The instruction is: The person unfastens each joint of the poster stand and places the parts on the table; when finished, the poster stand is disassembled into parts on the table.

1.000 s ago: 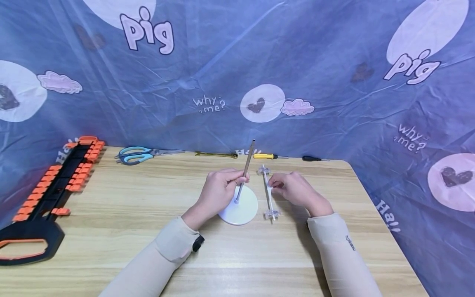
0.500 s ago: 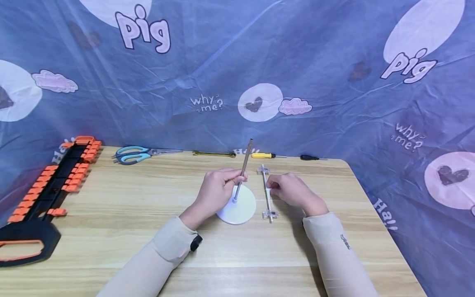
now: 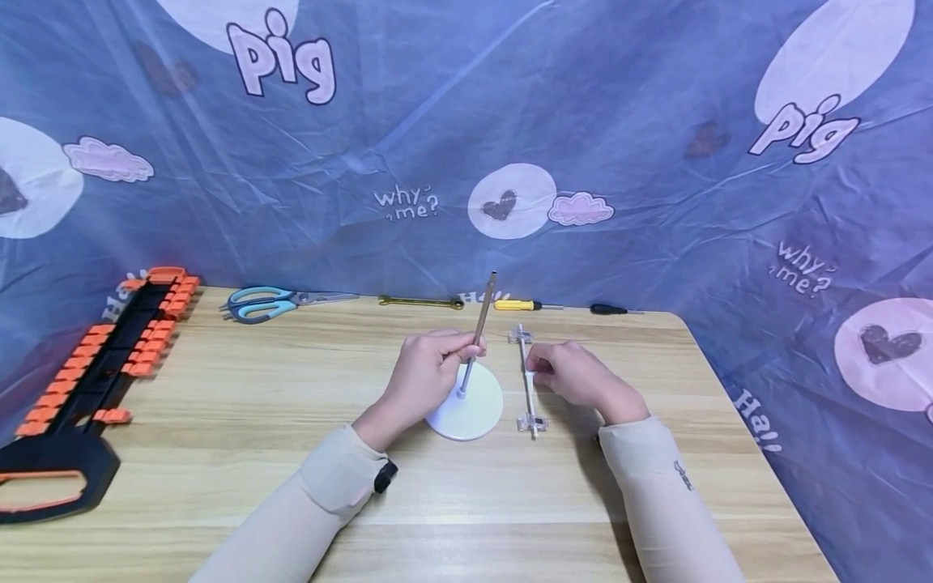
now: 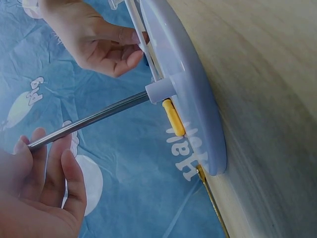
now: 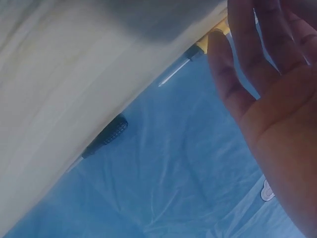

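Note:
In the head view my left hand pinches a metal rod partway up. The rod rises, leaning slightly, from the socket of a round white base on the table; the left wrist view shows the rod's lower end in the base's collar. To the right of the base, my right hand pinches the middle of a thin white crossbar. A clear plastic clip sits near the bar's far end, and another clear clip near its close end. The right wrist view hides the bar.
Along the table's back edge lie blue-handled scissors, a brass-coloured wrench, a yellow screwdriver and a black screwdriver. A black and orange rack lies at the left. A printed blue cloth hangs behind the table.
The right hand and the crossbar have shifted very slightly to the right since half a second ago. The left hand keeps its hold on the rod. The head view turned slightly before that.

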A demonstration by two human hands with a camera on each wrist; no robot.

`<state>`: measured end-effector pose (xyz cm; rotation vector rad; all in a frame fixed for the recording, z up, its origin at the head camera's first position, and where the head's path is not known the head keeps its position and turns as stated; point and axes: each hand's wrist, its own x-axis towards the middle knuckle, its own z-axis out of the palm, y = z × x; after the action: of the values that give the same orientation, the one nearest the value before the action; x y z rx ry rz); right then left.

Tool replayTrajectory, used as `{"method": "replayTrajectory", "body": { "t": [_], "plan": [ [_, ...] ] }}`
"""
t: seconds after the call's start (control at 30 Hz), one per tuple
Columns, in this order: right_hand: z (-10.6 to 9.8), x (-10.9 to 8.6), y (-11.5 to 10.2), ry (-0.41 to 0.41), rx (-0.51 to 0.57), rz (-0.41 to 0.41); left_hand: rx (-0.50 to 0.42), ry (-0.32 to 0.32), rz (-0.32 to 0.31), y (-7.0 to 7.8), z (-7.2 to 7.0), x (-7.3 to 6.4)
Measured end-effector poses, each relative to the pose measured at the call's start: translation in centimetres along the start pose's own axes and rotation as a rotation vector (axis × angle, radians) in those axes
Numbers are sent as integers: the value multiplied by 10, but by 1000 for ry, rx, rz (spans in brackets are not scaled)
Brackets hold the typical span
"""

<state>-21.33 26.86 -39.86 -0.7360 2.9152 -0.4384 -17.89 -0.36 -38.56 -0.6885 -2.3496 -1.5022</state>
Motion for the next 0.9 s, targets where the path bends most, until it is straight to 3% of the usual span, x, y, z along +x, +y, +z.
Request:
{"method": "replayTrajectory", "body": {
  "t": [0.9],
  "plan": [
    [-2, -2, 5, -40, 6, 47, -5, -1, 1, 1, 0, 0]
  ]
}}
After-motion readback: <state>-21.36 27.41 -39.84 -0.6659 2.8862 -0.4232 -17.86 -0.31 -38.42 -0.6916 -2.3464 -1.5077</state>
